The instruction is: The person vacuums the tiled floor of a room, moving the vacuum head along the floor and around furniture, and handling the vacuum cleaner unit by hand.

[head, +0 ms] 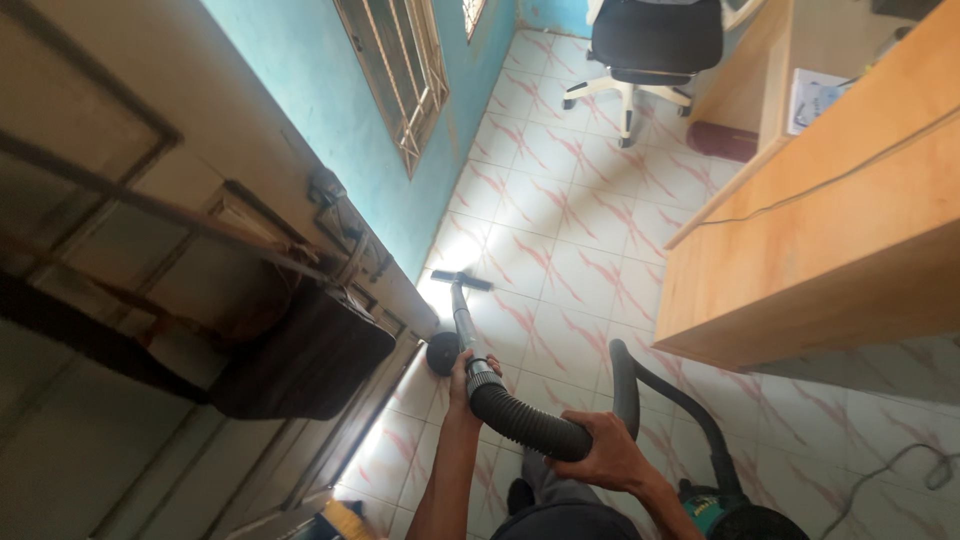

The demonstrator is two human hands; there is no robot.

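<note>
The left hand (470,372) closes around the grey vacuum wand (462,320) just above its cuff; the right hand (607,452) grips the black ribbed hose (525,420) lower down – fingers wrapped on both. The floor nozzle (462,280) rests on the tiled floor (560,220) near the doorway, with the green vacuum canister (720,505) just behind the person – an office chair (650,50) and a wooden desk (830,220) stand further off
</note>
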